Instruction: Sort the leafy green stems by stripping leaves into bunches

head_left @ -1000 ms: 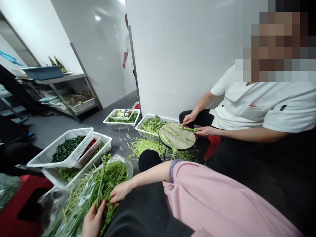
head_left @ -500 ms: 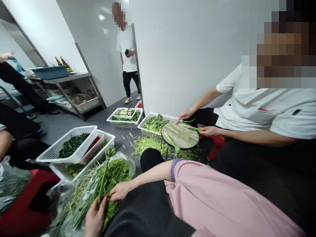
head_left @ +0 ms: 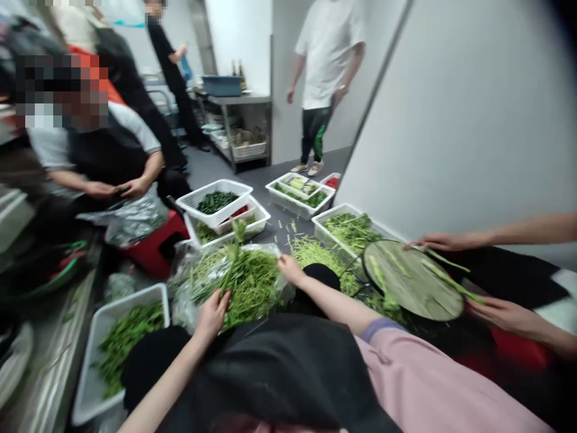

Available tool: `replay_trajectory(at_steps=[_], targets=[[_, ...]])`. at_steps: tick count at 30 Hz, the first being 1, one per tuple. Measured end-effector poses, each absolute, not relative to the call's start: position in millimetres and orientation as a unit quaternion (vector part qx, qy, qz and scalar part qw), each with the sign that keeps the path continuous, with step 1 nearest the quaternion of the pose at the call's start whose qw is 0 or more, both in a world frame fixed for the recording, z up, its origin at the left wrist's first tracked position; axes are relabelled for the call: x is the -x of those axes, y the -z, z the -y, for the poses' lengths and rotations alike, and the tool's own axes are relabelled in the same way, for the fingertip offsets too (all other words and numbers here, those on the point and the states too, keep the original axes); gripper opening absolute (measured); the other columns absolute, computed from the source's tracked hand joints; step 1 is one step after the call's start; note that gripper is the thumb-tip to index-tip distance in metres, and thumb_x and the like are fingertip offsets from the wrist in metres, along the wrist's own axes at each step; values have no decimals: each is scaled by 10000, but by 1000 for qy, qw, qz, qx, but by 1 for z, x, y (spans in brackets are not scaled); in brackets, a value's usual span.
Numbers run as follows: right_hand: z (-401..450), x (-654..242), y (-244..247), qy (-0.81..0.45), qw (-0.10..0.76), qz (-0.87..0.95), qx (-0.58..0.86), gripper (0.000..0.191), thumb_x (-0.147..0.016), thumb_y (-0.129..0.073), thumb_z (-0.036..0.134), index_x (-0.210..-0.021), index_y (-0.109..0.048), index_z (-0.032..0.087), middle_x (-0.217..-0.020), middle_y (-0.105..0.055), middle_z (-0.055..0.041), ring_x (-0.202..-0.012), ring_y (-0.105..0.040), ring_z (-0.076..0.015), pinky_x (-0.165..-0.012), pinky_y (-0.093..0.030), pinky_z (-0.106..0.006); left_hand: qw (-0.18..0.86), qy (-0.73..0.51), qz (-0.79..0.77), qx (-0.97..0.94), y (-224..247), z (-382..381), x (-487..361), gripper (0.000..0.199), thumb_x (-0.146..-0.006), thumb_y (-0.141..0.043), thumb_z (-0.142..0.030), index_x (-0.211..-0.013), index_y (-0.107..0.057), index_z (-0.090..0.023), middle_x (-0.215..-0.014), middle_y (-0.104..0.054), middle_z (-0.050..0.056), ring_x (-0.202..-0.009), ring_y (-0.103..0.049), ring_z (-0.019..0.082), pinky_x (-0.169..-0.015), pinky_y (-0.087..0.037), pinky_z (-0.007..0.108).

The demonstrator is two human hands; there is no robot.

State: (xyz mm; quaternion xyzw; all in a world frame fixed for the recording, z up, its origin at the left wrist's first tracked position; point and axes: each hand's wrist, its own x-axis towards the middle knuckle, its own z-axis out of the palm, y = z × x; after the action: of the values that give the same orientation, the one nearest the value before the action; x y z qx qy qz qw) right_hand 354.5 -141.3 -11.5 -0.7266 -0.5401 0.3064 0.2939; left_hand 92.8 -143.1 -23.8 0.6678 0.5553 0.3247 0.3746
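Observation:
My left hand [head_left: 215, 310] is closed around the lower end of a leafy green stalk [head_left: 235, 255], which looks like celery and points up and away from me. Under and beyond it spreads a heap of trimmed greens [head_left: 255, 282] in an open clear plastic bag [head_left: 187, 310]. To the right, my right hand [head_left: 291, 269] is by the bag's right edge, fingers bent together. Whatever they may hold is too blurred to make out.
White baskets [head_left: 214, 207] of greens stand ahead; a white bin [head_left: 88, 361] of leaves is at left. Stem scraps [head_left: 318, 252] litter the floor. At right, a co-worker's hands handle stalks over a round board [head_left: 417, 285]. Another person [head_left: 112, 144] sits at left.
My view has swung left. My right hand has moved away from the stalk, to the right toward the bag's edge. My left hand still holds the stalk.

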Motion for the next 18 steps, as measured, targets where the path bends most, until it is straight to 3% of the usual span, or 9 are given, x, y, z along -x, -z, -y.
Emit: replay_trajectory(at_steps=[3,5,7,11,15,18], targets=[[138,-367,28,-391,344,493,697,245,-878,-448,395,-898,-535,167,-561,-421,62,-434,-282,-70,-449,-249,-209,432,-304,-552,-645,33,138,-87,328,-777,-578,-472,-854,-695,-175,-764,-656,58,-663,-579,167,-509,-425,226],[140,-364,36,-499,438,390,638,333,-780,-582,465,-918,-547,164,-538,-381,93,-393,-187,-42,-405,-183,-204,449,-316,-558,-622,40,133,-84,316,-784,-597,-439,-896,-709,-165,-903,-659,82,-700,-586,155,-483,-420,204],[141,-357,38,-554,486,341,584,386,-688,-673,454,-917,-588,154,-548,-428,82,-383,-186,-29,-393,-159,-204,482,-306,-563,-598,43,131,-80,337,-802,-602,-436,-953,-704,-153,-918,-643,75,-605,-563,117,-444,-400,193],[141,-348,28,-450,467,485,587,324,-741,-630,445,-881,-679,157,-574,-536,28,-437,-337,-64,-434,-242,-216,580,-284,-528,-551,32,135,-74,448,-826,-592,-519,-1049,-656,-136,-722,-571,2,-379,-373,34,-360,-268,176],[138,-346,13,-302,450,591,597,326,-822,-552,433,-905,-719,165,-593,-581,12,-477,-386,-89,-492,-289,-235,671,-298,-473,-487,16,137,-69,546,-792,-608,-613,-1057,-624,-136,-550,-346,-81,-372,-227,26,-355,-125,163],[138,-344,7,-264,449,613,594,329,-851,-525,416,-927,-721,163,-622,-611,-1,-481,-411,-97,-505,-311,-242,721,-287,-438,-453,12,138,-67,543,-775,-617,-634,-1025,-610,-152,-516,-317,-93,-370,-175,28,-353,-105,163]])
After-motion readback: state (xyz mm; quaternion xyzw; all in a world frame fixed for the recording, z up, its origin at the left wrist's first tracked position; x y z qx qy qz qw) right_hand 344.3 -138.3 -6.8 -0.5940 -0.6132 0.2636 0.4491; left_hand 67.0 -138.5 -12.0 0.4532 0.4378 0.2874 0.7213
